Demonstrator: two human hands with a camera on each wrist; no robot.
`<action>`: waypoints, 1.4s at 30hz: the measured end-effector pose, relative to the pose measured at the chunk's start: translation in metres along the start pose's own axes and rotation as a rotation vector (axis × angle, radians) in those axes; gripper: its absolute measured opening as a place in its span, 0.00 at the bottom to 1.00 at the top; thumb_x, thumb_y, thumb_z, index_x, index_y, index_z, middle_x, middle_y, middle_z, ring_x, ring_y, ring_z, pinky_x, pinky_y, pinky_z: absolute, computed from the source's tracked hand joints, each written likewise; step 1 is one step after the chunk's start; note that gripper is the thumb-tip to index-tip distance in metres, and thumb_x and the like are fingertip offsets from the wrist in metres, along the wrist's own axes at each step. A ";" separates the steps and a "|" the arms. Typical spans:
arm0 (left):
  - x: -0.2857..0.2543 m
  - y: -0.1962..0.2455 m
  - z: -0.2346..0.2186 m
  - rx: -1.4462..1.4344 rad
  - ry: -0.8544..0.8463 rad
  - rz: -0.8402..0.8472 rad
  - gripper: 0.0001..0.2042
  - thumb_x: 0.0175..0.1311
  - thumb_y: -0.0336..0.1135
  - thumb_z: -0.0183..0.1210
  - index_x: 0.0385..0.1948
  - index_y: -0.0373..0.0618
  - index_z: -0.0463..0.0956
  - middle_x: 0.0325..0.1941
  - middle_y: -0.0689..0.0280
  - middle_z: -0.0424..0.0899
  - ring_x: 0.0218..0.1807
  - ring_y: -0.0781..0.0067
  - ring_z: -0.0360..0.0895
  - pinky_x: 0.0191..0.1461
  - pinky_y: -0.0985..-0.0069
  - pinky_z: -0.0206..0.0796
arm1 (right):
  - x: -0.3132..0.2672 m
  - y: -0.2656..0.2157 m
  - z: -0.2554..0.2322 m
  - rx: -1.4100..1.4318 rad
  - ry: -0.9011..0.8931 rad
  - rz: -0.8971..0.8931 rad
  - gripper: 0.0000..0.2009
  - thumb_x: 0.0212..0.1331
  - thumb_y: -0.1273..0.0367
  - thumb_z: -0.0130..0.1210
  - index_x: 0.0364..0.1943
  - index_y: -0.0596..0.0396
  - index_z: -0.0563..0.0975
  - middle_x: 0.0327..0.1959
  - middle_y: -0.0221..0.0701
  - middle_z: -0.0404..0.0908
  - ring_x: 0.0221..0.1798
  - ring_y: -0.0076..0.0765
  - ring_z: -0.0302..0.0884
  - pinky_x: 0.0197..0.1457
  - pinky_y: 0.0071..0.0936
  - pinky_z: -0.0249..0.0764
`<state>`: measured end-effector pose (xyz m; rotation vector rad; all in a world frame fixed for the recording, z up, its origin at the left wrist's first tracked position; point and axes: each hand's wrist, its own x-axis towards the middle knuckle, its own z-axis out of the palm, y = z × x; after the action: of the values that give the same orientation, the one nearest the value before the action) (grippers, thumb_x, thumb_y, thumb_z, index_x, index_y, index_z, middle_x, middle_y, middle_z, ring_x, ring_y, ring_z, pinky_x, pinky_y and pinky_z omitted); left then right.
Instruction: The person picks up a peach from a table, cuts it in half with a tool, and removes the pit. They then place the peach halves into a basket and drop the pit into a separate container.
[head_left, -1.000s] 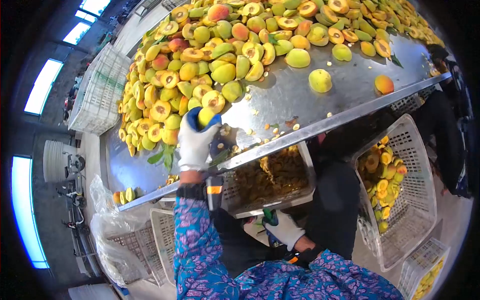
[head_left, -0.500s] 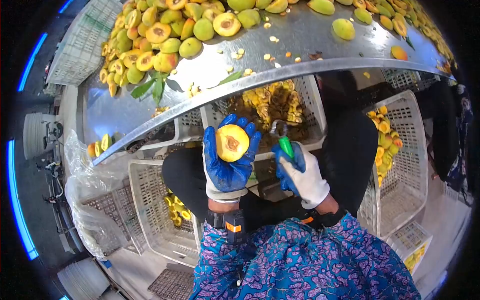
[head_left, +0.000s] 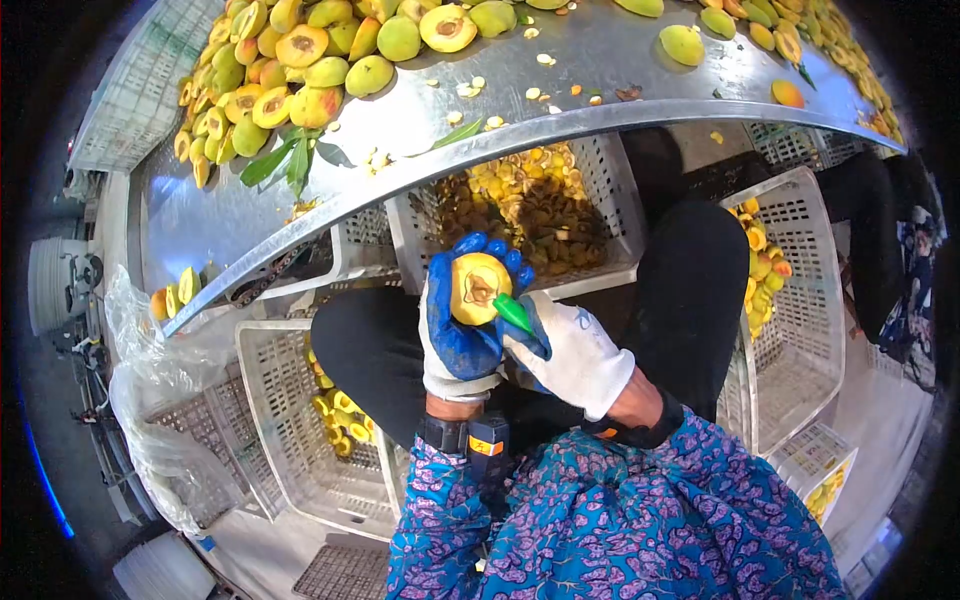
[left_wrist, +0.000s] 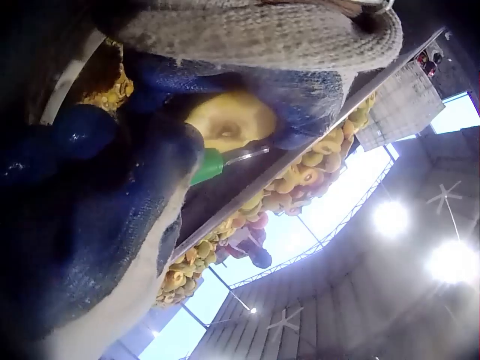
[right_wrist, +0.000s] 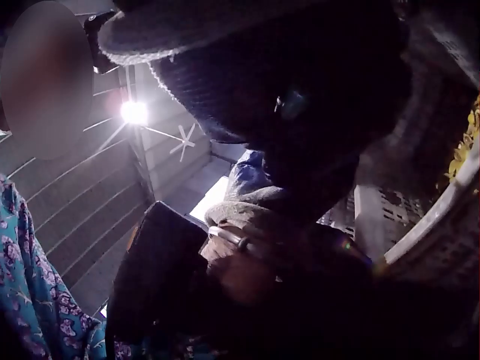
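Observation:
My gloved left hand (head_left: 455, 345) cups a halved yellow peach (head_left: 468, 272), its cut face turned up and blue fingers curled round its edge. In my gloved right hand (head_left: 575, 350) is a pitting tool with a green handle (head_left: 513, 313), gripped close against the peach. Its metal end (left_wrist: 251, 153) shows in the left wrist view, right by the cut face of the peach half (left_wrist: 232, 116). The right wrist view is dark and hides the tool and fruit.
A metal table (head_left: 400, 125) with a raised edge bears heaped peaches (head_left: 300, 75). Under it stands a crate (head_left: 625, 200) of yellow and brown scraps. Crates with peach halves stand left (head_left: 265, 420) and right (head_left: 800, 370), beside the person's knees.
My left hand took a peach half from the heap and brought it down over the lap. My right hand rose with the tool and came in against the peach.

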<state>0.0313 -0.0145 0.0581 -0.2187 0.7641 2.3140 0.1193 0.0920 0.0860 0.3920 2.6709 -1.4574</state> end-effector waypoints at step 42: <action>0.003 -0.009 -0.019 0.656 0.057 0.044 0.21 0.69 0.47 0.41 0.32 0.35 0.74 0.26 0.58 0.80 0.28 0.67 0.78 0.38 0.73 0.72 | -0.008 0.025 0.004 1.376 -0.689 0.758 0.16 0.59 0.54 0.50 0.29 0.52 0.74 0.16 0.25 0.68 0.14 0.23 0.66 0.15 0.21 0.64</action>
<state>0.0344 -0.0188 0.0372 0.0308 1.5113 1.9740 0.1333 0.1001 0.0656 0.6477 0.5825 -2.2192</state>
